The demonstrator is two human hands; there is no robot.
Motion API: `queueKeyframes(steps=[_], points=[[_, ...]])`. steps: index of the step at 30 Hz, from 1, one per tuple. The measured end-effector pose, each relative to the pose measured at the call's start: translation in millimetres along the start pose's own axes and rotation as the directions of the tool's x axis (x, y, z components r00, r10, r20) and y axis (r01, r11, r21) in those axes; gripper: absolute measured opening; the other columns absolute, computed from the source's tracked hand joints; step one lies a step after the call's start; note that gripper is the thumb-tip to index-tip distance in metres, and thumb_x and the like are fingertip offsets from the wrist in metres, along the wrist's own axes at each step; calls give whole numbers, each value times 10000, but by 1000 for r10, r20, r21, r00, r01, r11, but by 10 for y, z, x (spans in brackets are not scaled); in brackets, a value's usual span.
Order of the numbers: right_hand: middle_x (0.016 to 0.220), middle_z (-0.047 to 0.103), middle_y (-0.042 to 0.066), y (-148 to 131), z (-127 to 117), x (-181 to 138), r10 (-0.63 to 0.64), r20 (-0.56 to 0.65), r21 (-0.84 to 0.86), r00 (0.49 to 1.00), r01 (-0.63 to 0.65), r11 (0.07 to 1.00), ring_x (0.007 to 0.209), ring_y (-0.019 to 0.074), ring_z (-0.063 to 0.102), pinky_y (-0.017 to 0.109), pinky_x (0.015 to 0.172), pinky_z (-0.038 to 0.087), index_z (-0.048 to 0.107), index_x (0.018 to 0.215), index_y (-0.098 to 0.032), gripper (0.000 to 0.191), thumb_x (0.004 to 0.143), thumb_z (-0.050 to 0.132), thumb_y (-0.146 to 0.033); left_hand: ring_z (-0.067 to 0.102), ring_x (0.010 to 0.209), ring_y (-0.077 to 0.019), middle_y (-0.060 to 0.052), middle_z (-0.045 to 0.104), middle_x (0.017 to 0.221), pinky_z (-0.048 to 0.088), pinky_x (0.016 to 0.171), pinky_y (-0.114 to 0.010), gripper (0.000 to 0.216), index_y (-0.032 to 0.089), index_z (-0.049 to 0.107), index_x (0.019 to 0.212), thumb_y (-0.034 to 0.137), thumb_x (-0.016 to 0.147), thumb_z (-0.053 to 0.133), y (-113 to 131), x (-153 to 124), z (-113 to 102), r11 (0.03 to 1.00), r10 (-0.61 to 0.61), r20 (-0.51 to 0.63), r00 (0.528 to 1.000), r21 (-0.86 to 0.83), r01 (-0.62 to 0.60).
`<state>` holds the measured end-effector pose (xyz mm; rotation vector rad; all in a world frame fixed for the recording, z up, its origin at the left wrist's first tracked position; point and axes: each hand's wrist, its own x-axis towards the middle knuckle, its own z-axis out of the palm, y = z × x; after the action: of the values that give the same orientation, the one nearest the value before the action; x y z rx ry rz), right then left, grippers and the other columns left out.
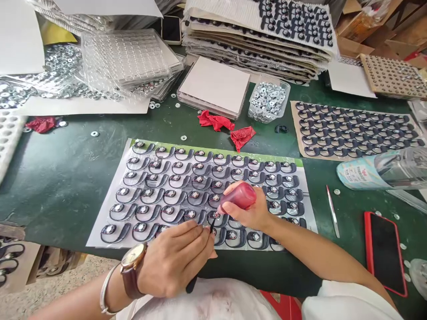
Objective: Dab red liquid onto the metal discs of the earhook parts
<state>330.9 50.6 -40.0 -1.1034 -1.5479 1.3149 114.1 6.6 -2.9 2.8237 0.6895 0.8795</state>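
My right hand (pixel 248 213) is wrapped round a red squeeze bottle (pixel 242 195), tilted with its nozzle down over a part on the sheet. My left hand (pixel 180 253) is closed on a slim black pointed tool (pixel 212 224); its tip is close to the nozzle, and its rear end shows below the palm. Under both hands lies a white sheet (pixel 100 235) with rows of curved black hook-shaped parts (pixel 142 213), each with a round silvery piece at one end. My hands and forearm hide some of these parts.
Behind the sheet are a tub of metal washers (pixel 268 100), red cloth scraps (pixel 216 121) and stacked boards (pixel 215 84). To the right are tweezers (pixel 332 211), a red-cased phone (pixel 385 251), a clear bottle (pixel 383 171) and another filled card (pixel 356 131). Stacked sheets (pixel 253 49) stand at the back.
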Motion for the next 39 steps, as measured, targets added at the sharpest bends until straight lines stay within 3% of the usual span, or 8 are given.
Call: queueKeyframes(steps=[6,12,18,24,39], points=[[683,708,34,2,8,15,-8,2,-87,1000,8,996,623,184,690,311,617,578,615,861,-209,219,776,738,-368,719,865,-227,-118,744,907,624,791,-350,147,40,699,970,117,851,658,34,-13,1,999,20,38,999,33,-21],[675,692,19,-41,6,57,-122,-13,-156,992,118,981,594,159,668,271,574,558,613,777,-209,194,746,753,-339,720,839,-242,-129,744,898,624,753,-365,140,16,701,950,93,843,655,24,13,-10,1000,14,28,1000,-13,-13],[654,700,22,-42,9,26,-12,-48,-146,999,5,989,602,176,684,291,593,577,617,838,-209,195,788,722,-366,713,863,-218,-111,742,908,608,790,-339,139,34,699,965,102,871,624,15,16,-28,1000,-4,41,999,-28,5],[632,684,24,-27,3,24,-63,-103,-91,993,53,994,565,174,666,303,569,573,609,850,-194,201,779,719,-347,710,883,-227,-114,740,923,596,807,-360,145,30,698,975,98,868,628,24,-1,-27,999,-35,39,999,-39,37],[545,602,16,-60,-32,41,17,-65,-242,998,-32,970,510,144,580,294,547,519,593,678,-187,261,834,645,-390,713,876,-226,-119,742,947,586,811,-368,153,36,693,988,117,876,627,-21,31,-27,993,-59,53,997,-96,64]])
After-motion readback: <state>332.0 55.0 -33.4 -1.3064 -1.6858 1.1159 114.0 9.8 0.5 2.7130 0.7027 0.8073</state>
